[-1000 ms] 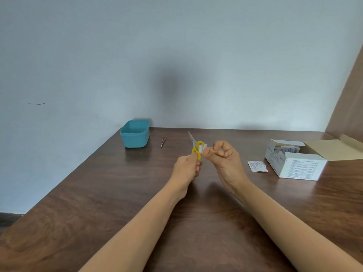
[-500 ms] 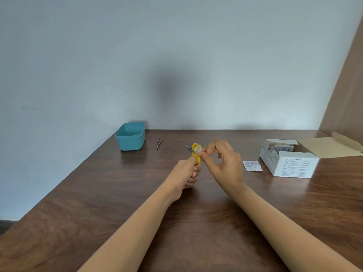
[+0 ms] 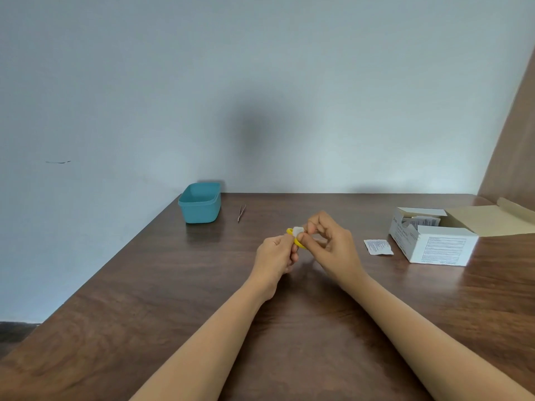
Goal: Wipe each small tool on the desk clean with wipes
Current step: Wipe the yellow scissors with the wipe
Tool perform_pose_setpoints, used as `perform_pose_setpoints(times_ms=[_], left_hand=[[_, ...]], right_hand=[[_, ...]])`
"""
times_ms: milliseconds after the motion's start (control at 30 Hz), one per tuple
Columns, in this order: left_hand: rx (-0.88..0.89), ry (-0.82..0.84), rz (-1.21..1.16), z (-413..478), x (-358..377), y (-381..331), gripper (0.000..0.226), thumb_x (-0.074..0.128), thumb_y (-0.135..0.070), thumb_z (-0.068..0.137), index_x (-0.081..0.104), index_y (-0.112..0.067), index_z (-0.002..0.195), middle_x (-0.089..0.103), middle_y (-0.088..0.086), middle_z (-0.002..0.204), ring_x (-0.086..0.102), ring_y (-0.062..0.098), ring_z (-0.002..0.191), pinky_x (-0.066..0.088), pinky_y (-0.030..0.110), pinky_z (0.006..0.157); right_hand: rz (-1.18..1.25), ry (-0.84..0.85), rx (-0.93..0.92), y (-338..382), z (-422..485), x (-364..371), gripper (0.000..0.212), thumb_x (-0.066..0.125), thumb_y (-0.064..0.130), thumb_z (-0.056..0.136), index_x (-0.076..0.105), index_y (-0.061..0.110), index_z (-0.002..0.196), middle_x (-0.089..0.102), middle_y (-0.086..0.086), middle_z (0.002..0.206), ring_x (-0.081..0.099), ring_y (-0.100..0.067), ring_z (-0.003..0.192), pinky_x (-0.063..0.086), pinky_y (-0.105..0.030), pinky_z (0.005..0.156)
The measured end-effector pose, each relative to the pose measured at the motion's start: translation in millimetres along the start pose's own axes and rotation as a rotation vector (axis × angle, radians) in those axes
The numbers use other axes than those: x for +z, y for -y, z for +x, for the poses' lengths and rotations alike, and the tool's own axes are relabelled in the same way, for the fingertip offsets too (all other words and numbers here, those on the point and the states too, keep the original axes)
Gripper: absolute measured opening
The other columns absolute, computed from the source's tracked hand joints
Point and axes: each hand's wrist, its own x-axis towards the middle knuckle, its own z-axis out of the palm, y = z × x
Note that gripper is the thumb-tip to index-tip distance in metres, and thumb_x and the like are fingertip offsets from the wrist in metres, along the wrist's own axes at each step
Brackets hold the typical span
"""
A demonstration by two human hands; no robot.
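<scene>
Yellow-handled tool, head view: we find it held clear of the surface, about mid-width, between the two hands. Only a yellow loop shows. The working end is hidden behind fingers and cloth, so we judge it to be small scissors but cannot confirm this.

The left hand has its fingers curled round the lower part of the tool. We read this as the anchoring grip, keeping the piece steady. The right hand pinches a small white wipe between thumb and forefinger and presses it against the loop. This split lets one hand fix the tool while the other rubs. We judge the handle to be the part under cleaning.

The tweezers lie flat on the surface, well apart from both hands and near, not touching, a blue tub at the far left corner. Whether they are already wiped cannot be told. The tub's contents are not visible.

On the right stands an open box with its flap laid back and sachets showing inside, which we judge is kept open for ready reach. A torn sachet lies just beside its left side. We take it to be the spent wrapper of the wipe in use.
</scene>
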Motion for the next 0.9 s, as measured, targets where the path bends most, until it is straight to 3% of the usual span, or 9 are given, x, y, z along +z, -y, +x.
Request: perform_pose_setpoints(times_ms=[100, 233, 300, 467, 633, 767, 900], left_hand=[[0.007, 0.001, 0.025, 1.9, -0.7, 2.4, 0.036, 0.042, -0.018, 0.096, 0.054, -0.013, 0.063, 0.052, -0.002, 0.053, 0.041, 0.007, 0.047, 0.033, 0.018, 0.044], [0.004, 0.032, -0.054, 1.1, -1.5, 0.9, 0.035, 0.04, -0.019, 0.097, 0.055, -0.011, 0.066, 0.053, -0.002, 0.053, 0.043, 0.007, 0.05, 0.035, 0.019, 0.044], [0.003, 0.027, -0.1, 1.1, -2.2, -0.6, 0.035, 0.04, -0.021, 0.096, 0.056, -0.01, 0.067, 0.054, 0.0, 0.053, 0.043, 0.01, 0.05, 0.034, 0.019, 0.043], [0.021, 0.034, -0.089, 0.3, -2.0, -1.3, 0.045, 0.042, -0.041, 0.099, 0.06, -0.011, 0.071, 0.055, 0.003, 0.056, 0.044, 0.01, 0.048, 0.036, 0.021, 0.045], [0.011, -0.004, -0.102, 1.2, 0.0, -0.4, 0.043, 0.041, -0.036, 0.1, 0.062, -0.01, 0.072, 0.057, 0.005, 0.057, 0.044, 0.011, 0.048, 0.036, 0.023, 0.047], [0.041, -0.051, -0.103, -0.1, 2.6, -0.2, 0.038, 0.043, -0.023, 0.097, 0.063, -0.008, 0.068, 0.061, 0.004, 0.055, 0.046, 0.011, 0.049, 0.037, 0.023, 0.047], [0.097, -0.069, -0.089, 1.7, 3.2, 2.3, 0.036, 0.043, -0.02, 0.097, 0.067, -0.01, 0.072, 0.067, 0.005, 0.062, 0.047, 0.007, 0.048, 0.039, 0.021, 0.049]], right_hand=[[0.025, 0.022, 0.039, -0.5, 0.1, -0.7, 0.018, 0.064, -0.002, 0.085, 0.05, 0.008, 0.079, 0.058, -0.01, 0.076, 0.056, -0.004, 0.075, 0.055, -0.027, 0.074], [0.06, 0.026, 0.015, 5.9, 0.9, 1.7, 0.02, 0.062, -0.007, 0.085, 0.05, 0.008, 0.078, 0.059, -0.018, 0.077, 0.059, -0.001, 0.072, 0.049, -0.013, 0.075], [0.072, 0.038, -0.012, 7.7, 2.1, 0.8, 0.022, 0.062, -0.007, 0.085, 0.05, 0.01, 0.077, 0.061, -0.019, 0.077, 0.061, -0.002, 0.074, 0.049, -0.015, 0.08], [0.056, 0.044, -0.052, 8.0, 2.0, -0.9, 0.016, 0.065, -0.003, 0.085, 0.051, -0.002, 0.078, 0.061, -0.017, 0.074, 0.063, -0.003, 0.074, 0.053, -0.023, 0.079], [0.038, 0.034, -0.031, 6.1, 2.5, 0.0, 0.012, 0.067, -0.002, 0.083, 0.057, 0.004, 0.083, 0.063, 0.001, 0.077, 0.067, -0.005, 0.078, 0.052, -0.022, 0.076], [0.084, -0.157, 0.058, 7.2, 1.6, 5.2, 0.023, 0.068, -0.001, 0.082, 0.061, 0.02, 0.088, 0.069, 0.013, 0.076, 0.066, -0.003, 0.075, 0.049, -0.016, 0.074], [0.297, -0.434, 0.275, 2.5, 8.3, -1.2, 0.016, 0.071, 0.004, 0.081, 0.066, 0.019, 0.085, 0.07, 0.004, 0.069, 0.065, -0.007, 0.069, 0.052, -0.022, 0.072]])
